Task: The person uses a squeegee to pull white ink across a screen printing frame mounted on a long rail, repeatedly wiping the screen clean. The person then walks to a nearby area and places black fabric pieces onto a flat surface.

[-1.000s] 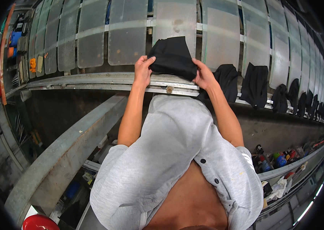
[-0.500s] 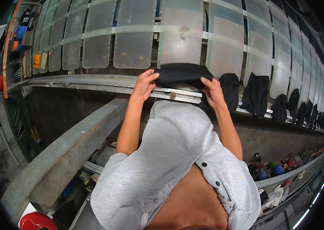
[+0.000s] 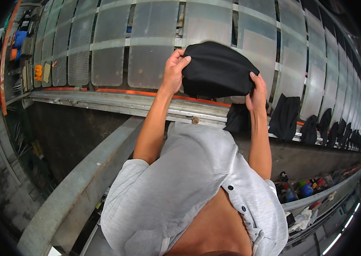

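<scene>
A piece of black fabric (image 3: 219, 70) is stretched between my hands, over the near end of one of the flat translucent boards (image 3: 212, 21). My left hand (image 3: 173, 72) pinches its left edge, thumb on top. On the other side, my right hand (image 3: 257, 91) grips the right edge with the thumb over the cloth. What lies directly under the fabric is hidden. Another black cloth (image 3: 237, 118) hangs at the board ends beside my right forearm, and a further black cloth (image 3: 285, 117) drapes to its right.
Boards stand side by side in a long row, with more black cloths hanging toward the right. A metal rail (image 3: 125, 102) runs along their near ends. A thick grey beam (image 3: 82, 170) slants at the left. Colourful containers (image 3: 306, 187) fill a shelf at lower right.
Both hands have moved away from my body and slightly right, carrying the black fabric farther over the boards. The fabric now spreads broader, and an orange strip shows along the rail.
</scene>
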The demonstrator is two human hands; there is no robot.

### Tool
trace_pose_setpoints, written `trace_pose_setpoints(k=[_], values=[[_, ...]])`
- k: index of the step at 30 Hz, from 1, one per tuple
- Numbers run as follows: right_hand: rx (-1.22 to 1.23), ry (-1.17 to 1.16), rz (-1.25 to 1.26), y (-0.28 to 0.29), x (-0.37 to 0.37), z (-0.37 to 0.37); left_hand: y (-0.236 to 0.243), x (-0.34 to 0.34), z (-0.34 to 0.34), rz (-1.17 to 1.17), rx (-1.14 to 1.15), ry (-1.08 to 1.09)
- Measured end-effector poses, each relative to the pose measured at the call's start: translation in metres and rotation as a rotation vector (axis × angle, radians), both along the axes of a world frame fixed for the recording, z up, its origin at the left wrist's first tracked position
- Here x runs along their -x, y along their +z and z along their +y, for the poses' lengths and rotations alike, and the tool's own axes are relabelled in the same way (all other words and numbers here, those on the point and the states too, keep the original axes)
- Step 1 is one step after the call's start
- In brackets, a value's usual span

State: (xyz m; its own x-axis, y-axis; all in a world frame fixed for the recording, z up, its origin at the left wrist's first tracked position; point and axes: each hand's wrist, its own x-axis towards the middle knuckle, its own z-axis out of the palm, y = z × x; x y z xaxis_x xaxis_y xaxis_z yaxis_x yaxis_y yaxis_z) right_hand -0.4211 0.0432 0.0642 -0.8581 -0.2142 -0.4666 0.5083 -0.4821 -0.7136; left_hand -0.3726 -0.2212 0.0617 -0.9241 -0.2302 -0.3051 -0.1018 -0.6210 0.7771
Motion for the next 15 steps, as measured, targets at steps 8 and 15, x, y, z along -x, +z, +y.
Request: trace_pose_setpoints(k=[8, 15], values=[[-0.391, 0.002, -0.107, -0.07, 0.027, -0.012, -0.089, 0.013, 0.0, -0.373, 0.236, 0.079], [-0.538, -0.038, -0.156, -0.091, 0.013, -0.014, -0.09, -0.009, 0.004, -0.434, 0.228, 0.19]])
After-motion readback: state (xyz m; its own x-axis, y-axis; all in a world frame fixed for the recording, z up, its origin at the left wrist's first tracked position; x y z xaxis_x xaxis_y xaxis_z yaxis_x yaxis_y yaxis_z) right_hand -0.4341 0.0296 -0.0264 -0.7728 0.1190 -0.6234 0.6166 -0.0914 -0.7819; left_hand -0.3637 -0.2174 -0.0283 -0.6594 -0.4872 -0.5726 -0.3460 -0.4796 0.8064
